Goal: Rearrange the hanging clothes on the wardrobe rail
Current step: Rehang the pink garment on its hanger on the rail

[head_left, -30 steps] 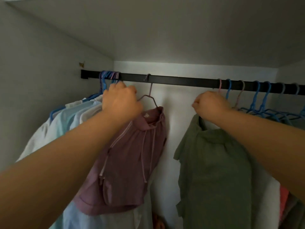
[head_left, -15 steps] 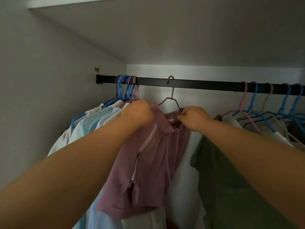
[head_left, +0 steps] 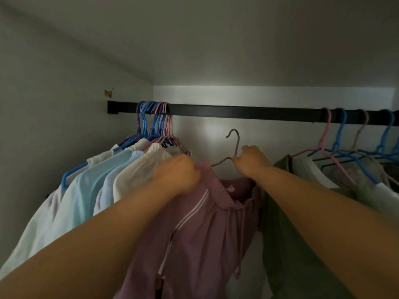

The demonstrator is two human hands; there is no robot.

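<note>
Mauve zip hoodie [head_left: 205, 223] on grey wire hanger [head_left: 234, 145], hook below black rail [head_left: 237, 112] | right hand [head_left: 251, 162] fingers gripping hanger | left hand [head_left: 179, 175] fingers clutching hoodie shoulder

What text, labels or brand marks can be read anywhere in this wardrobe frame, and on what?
None can be read.
The small white tag inside the collar of the mauve hoodie: too small and blurred to tell whether it carries any print.
The hangers, black rail and other clothes show no lettering.
</note>
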